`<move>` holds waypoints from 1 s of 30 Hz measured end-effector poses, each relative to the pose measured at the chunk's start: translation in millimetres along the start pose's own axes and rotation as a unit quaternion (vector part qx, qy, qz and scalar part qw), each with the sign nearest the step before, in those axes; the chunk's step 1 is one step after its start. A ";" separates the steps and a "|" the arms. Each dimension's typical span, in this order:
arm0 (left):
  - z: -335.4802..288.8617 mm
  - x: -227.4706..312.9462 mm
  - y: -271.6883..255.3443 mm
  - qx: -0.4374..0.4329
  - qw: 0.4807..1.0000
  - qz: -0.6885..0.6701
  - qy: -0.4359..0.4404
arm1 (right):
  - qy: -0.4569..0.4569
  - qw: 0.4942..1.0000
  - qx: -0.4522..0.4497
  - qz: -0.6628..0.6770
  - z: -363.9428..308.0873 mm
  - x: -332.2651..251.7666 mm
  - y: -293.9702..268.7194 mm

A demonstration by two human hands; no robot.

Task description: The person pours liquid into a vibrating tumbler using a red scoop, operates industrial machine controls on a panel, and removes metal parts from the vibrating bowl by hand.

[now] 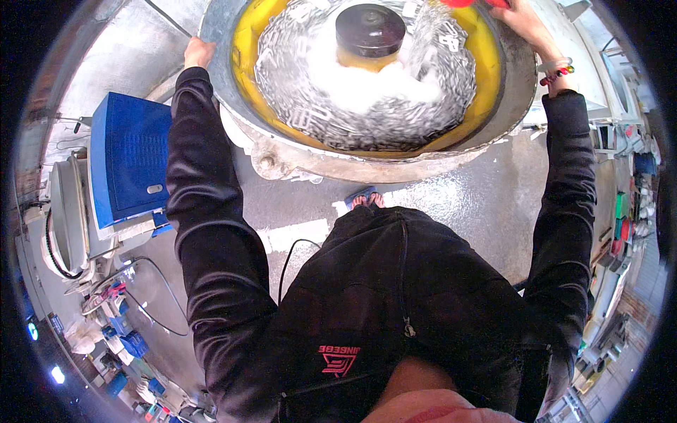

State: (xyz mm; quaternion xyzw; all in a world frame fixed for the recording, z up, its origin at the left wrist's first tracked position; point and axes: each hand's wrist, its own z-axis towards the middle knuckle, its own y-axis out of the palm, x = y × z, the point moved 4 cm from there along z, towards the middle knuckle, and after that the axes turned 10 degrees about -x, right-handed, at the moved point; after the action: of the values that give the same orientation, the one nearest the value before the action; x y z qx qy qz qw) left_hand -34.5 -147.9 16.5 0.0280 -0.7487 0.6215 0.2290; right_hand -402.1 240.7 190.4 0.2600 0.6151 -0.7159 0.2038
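Note:
A large round tub with a yellow lining stands in front of me. Inside lie many small shiny metal pieces, blurred, with white foam around a dark-capped centre post. My left hand is closed at the tub's left outer rim; its fingertips are mostly hidden. At the upper right, my right hand is closed on a red object, largely cut off by the top edge. Below the red object, a blurred clear-white stream runs down into the tub.
Left of the tub stands a blue metal cabinet, with a black cable on the floor nearby. A white machine body is at the right. Bins line the far left; shelves with coloured boxes stand right. The floor looks wet.

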 end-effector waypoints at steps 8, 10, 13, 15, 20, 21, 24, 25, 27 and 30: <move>-6.4 -7.7 -3.6 0.039 0.998 0.039 0.017 | 0.001 0.990 0.140 -0.026 76.9 88.5 8.0; -19.6 3.3 -3.8 0.046 0.999 0.017 0.007 | 0.101 0.951 0.090 0.277 92.3 98.0 22.4; -23.6 15.9 0.2 0.030 0.999 -0.024 -0.003 | 0.162 0.819 0.013 0.551 142.5 132.2 46.9; -35.1 14.2 -0.8 0.076 0.997 -0.033 0.007 | 0.148 0.733 -0.045 0.662 172.4 114.7 72.8; -35.1 12.3 0.4 0.114 0.991 -0.048 0.040 | 0.129 0.651 -0.027 0.747 232.1 91.0 104.7; -32.9 13.6 2.5 0.114 0.992 -0.047 0.040 | 0.129 0.651 -0.028 0.748 240.2 99.3 109.5; -36.4 17.1 -2.4 0.106 0.990 -0.074 0.050 | 0.155 0.597 -0.015 0.787 249.8 102.3 132.7; -37.5 17.4 -2.8 0.108 0.990 -0.073 0.049 | 0.119 0.601 -0.004 0.791 245.8 100.8 136.2; -37.9 19.6 -4.0 0.089 0.992 -0.086 0.035 | 0.091 0.584 -0.016 0.807 241.5 105.7 133.3; -34.1 19.6 -1.9 0.073 0.993 -0.090 0.028 | 0.045 0.633 -0.016 0.772 241.0 105.8 121.7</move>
State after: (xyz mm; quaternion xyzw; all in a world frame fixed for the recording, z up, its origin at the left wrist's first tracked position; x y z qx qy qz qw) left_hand -40.9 -111.4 29.8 0.0946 -0.6891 0.6520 0.3018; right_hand -439.7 -13.6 56.2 0.6685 0.2093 -0.2746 0.6587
